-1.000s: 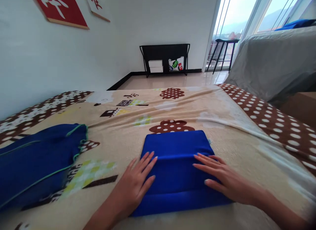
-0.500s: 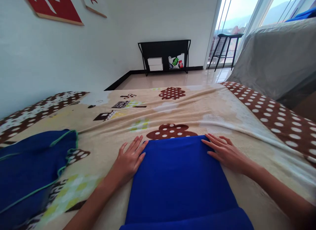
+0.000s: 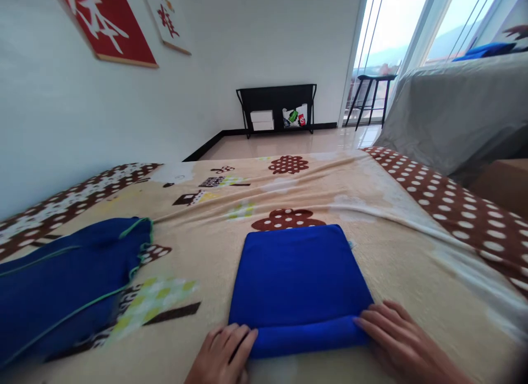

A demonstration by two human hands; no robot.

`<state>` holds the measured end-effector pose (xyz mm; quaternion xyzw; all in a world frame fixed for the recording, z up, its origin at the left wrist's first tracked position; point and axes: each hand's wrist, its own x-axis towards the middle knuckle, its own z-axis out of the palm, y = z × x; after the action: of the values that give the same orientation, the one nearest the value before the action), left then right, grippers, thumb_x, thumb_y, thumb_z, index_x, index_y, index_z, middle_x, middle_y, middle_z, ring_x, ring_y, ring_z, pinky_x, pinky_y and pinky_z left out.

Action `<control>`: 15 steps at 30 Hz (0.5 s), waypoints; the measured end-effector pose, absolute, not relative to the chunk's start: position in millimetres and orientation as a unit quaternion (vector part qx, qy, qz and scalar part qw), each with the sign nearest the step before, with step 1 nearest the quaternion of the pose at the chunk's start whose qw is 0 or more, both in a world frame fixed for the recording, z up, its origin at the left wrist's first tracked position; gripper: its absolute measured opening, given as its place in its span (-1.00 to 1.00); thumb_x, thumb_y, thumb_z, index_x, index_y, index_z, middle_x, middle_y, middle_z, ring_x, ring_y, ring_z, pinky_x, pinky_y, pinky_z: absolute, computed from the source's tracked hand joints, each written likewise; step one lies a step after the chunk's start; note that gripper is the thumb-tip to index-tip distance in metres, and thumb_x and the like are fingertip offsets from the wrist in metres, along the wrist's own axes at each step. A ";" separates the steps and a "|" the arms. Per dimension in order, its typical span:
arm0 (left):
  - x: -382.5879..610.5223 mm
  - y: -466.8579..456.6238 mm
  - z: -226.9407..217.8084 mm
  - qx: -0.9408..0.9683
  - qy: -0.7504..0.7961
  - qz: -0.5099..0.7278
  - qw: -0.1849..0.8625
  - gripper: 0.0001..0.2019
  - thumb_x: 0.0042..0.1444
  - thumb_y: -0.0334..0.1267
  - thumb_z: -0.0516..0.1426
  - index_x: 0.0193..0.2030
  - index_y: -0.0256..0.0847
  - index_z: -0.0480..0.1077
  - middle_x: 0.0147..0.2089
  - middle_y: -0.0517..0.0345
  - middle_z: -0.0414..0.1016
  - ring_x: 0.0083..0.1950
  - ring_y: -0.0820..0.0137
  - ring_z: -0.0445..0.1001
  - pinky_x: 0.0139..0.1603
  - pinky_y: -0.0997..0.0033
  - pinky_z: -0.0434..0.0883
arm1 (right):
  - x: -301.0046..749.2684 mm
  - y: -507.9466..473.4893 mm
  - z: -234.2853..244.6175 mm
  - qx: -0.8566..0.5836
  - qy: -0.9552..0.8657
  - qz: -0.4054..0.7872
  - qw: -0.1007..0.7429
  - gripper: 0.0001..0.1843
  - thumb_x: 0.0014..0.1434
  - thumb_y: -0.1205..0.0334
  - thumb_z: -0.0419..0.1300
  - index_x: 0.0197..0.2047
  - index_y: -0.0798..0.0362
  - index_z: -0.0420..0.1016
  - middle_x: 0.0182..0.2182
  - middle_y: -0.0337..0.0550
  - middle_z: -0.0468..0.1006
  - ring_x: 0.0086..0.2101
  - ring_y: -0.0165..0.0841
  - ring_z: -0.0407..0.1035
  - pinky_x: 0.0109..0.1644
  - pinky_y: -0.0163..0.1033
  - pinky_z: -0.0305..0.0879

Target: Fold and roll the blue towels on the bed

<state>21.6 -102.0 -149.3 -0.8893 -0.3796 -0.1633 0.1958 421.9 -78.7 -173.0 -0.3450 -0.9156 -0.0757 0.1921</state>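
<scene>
A blue cloth (image 3: 303,276), folded to a rough rectangle, lies flat on the patterned blanket (image 3: 313,367) in front of me. Its near edge is turned up into a thick folded band. My left hand (image 3: 229,354) grips the left end of that band, fingers curled over the top and thumb hidden. At the right end, my right hand (image 3: 398,340) holds the band with bent fingers, its thumb also out of sight. Off to the left, untouched, a darker blue cloth with green edging (image 3: 78,285) is spread loosely.
Polka-dot borders (image 3: 457,208) run along the blanket's sides. Beyond it stand a black shelf (image 3: 276,106) with white boxes and a bag, and a black stool (image 3: 371,98) by the window. A covered piece of furniture (image 3: 457,109) and a brown box (image 3: 503,183) are at the right.
Both hands have moved from the blue cloth's far corners back to its near edge and now grip the folded band there. That near edge now lies farther forward. The view has tilted up slightly.
</scene>
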 end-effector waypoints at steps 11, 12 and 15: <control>43.3 -102.7 -140.6 -0.821 -0.542 -0.130 0.120 -0.61 0.02 -0.48 0.03 -0.02 -0.17 0.46 -0.08 -0.04 0.58 -0.07 0.16 0.53 -0.02 0.06 0.41 | 391.9 -84.7 -160.7 -0.468 -0.851 -0.109 0.212 -0.63 0.18 0.45 -0.02 -0.02 0.04 0.47 -0.06 -0.02 0.55 -0.08 -0.17 0.44 0.03 0.03 0.29; 52.8 -101.2 -143.9 -0.807 -0.547 -0.150 0.164 -0.60 0.05 -0.48 0.03 0.01 -0.18 0.46 0.01 -0.09 0.56 0.01 0.12 0.51 0.03 0.01 0.37 | 381.8 -85.8 -162.6 -0.470 -0.839 -0.149 0.231 -0.59 0.16 0.49 -0.03 0.00 0.07 0.47 0.01 0.03 0.52 -0.03 -0.12 0.42 0.07 0.08 0.25; 86.7 -95.1 -149.0 -0.842 -0.461 -0.201 0.193 -0.58 0.17 -0.50 -0.02 0.12 -0.21 0.42 0.14 -0.05 0.51 0.17 0.23 0.43 0.20 0.16 0.28 | 352.2 -88.2 -166.4 -0.395 -0.862 -0.189 0.256 -0.49 0.20 0.52 -0.07 0.15 0.08 0.42 0.15 -0.04 0.44 0.10 -0.19 0.34 0.18 0.02 0.15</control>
<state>86.7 -95.1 -149.0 -0.8425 -0.4608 -0.2014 0.1932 352.2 -88.2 -166.4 -0.3946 -0.8620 -0.1885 0.2563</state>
